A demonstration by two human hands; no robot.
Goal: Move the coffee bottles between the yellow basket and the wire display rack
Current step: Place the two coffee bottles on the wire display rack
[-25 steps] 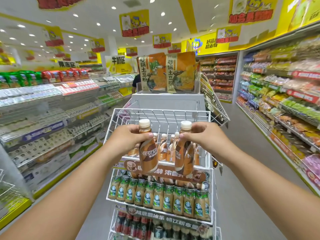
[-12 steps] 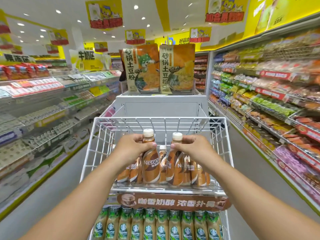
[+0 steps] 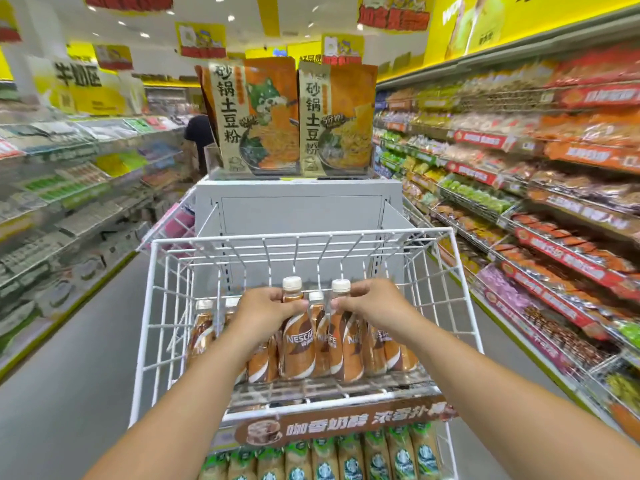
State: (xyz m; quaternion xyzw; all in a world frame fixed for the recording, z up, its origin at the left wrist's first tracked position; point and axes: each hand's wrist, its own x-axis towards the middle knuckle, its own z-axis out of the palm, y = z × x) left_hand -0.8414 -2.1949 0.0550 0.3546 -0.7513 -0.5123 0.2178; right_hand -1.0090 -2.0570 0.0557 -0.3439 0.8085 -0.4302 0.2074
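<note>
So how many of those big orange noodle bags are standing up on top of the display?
2: the left bag and the right bag stand side by side on the grey stand; more may hide behind.

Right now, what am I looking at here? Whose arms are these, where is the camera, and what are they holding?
There is no machine here: these are a person's two bare arms, seen from a wide-angle camera worn on their head, looking forward and down. That is why the arms stretch out from the bottom of the picture. The left hand grips one brown coffee bottle near its neck, and the right hand grips a second coffee bottle the same way. Both bottles stand inside the top tier of a white wire display rack, among other coffee bottles alike. Below it sits a row of green-labelled bottles. Around are supermarket aisles with stocked shelves. No yellow basket shows in this view.
</note>
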